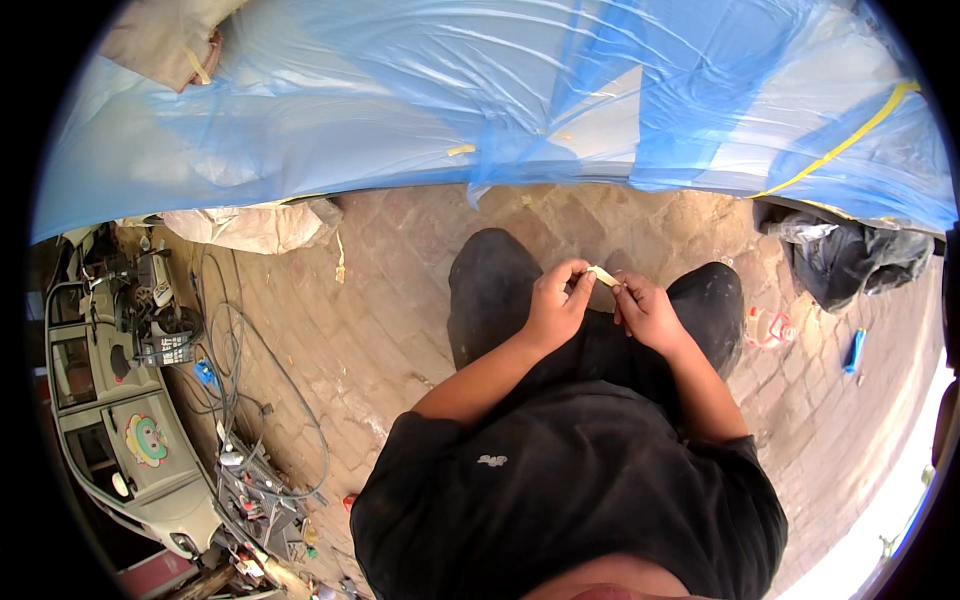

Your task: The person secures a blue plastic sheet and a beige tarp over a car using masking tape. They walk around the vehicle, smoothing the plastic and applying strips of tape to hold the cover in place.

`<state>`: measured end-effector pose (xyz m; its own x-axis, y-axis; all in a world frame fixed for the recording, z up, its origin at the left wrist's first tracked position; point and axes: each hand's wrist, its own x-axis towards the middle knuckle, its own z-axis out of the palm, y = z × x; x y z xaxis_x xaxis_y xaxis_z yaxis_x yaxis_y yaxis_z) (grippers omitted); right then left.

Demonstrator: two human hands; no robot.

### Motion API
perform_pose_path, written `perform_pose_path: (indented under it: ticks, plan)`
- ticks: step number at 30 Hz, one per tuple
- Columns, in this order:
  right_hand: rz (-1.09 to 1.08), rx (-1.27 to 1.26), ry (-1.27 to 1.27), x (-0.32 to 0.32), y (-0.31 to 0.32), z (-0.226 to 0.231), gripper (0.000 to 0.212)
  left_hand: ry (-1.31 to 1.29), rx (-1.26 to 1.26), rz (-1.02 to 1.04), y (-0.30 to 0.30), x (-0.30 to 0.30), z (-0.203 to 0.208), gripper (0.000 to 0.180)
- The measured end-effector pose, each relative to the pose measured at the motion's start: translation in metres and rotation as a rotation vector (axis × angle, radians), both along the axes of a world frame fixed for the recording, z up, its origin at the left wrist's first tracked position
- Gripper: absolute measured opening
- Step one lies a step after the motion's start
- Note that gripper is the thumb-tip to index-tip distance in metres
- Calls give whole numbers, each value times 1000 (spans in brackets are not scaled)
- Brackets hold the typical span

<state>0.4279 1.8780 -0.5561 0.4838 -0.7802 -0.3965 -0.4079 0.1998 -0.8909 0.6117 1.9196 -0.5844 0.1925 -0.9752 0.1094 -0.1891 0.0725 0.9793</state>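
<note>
Between my two hands, above my knees, a short strip of pale yellow tape is stretched. My left hand pinches its left end between thumb and fingertips. At the other end, my right hand has its thumb and fingers closed on the strip. Beyond my knees hangs blue plastic sheeting over a large covered surface. A long yellow tape strip crosses the sheeting at the right, and a small tape piece sticks near its lower edge.
A beige vehicle stands far left, beside tangled cables and assorted tools. Crumpled paper lies under the sheeting's left edge. At right are a black plastic bag, a clear bottle and a blue object on the brick floor.
</note>
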Motion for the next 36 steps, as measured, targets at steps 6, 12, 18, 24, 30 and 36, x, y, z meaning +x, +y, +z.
perform_pose_path:
  ticks: [6, 12, 18, 24, 30, 36]
  plan:
    - [-41, -591, 142, -2, -6, -16, 13, -169, -81, 1, -13, -21, 5, 27]
    - [42, -682, 225, -10, -1, -19, 12, -518, -157, -302, -18, -15, 3, 19]
    - [38, -743, 208, -12, 1, -20, 12, -480, -178, -239, -24, -23, -11, 12]
    - [-135, -732, 169, -16, 4, -9, 15, 161, 284, -162, -33, -23, -38, 9]
    - [-425, -297, -183, -13, -20, -29, 38, 505, 207, -307, -37, -32, -39, 12]
    - [-374, -238, -116, -12, -26, -34, 28, 384, 243, -337, -36, -23, -52, 12]
